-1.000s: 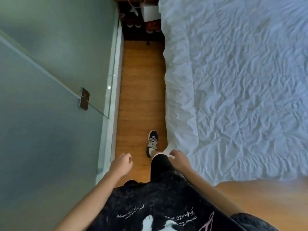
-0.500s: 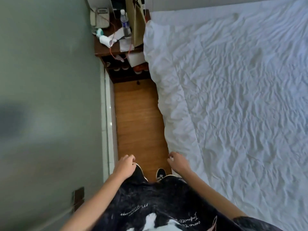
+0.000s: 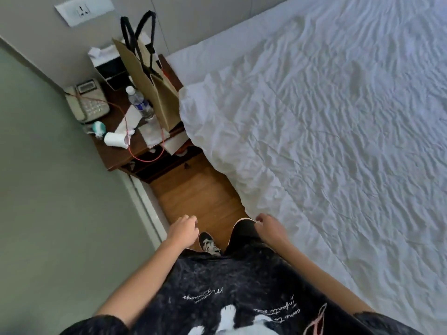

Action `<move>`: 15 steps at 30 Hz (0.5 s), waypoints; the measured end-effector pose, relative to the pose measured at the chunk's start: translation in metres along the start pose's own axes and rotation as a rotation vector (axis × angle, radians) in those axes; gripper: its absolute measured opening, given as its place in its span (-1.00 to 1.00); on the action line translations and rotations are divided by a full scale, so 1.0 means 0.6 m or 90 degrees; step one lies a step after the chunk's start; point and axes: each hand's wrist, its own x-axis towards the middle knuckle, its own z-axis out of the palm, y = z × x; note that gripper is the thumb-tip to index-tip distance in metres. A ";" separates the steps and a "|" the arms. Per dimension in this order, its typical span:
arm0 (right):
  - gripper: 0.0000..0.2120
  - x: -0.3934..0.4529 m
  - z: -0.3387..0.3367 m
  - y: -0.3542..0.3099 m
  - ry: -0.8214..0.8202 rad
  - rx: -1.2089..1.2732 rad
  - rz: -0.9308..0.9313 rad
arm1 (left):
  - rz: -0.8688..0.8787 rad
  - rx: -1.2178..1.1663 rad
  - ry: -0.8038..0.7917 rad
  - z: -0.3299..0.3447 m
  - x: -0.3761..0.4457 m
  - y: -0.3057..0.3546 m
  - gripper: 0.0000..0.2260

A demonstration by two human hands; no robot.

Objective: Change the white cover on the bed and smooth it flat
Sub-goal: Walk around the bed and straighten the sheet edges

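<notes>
A wrinkled white cover [image 3: 314, 122] lies spread over the bed and fills the right side of the head view; its left edge hangs down towards the wooden floor. My left hand [image 3: 182, 230] hangs over the floor strip with loosely curled fingers and holds nothing. My right hand [image 3: 268, 226] hovers just beside the cover's hanging edge, fingers loosely curled, with nothing in it. Whether it touches the cover I cannot tell.
A dark bedside table [image 3: 125, 151] stands at the head of the narrow floor strip [image 3: 198, 197], crowded with a phone [image 3: 87, 100], a water bottle [image 3: 140, 105], a brown paper bag [image 3: 147, 78] and a red cable. A grey-green wall [image 3: 60, 201] closes in on the left.
I have walked along the aisle towards the bed's head; the bedside table has come closer. Both hands stay low in front of me, holding nothing.
</notes>
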 end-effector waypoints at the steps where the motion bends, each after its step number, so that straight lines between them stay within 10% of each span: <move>1: -0.69 0.019 -0.013 -0.018 0.010 0.018 0.012 | 0.011 0.021 -0.004 -0.032 0.030 -0.008 -0.70; 15: -0.69 0.362 -0.193 -0.120 0.053 0.198 0.209 | 0.141 0.162 -0.086 -0.384 0.467 0.097 -0.72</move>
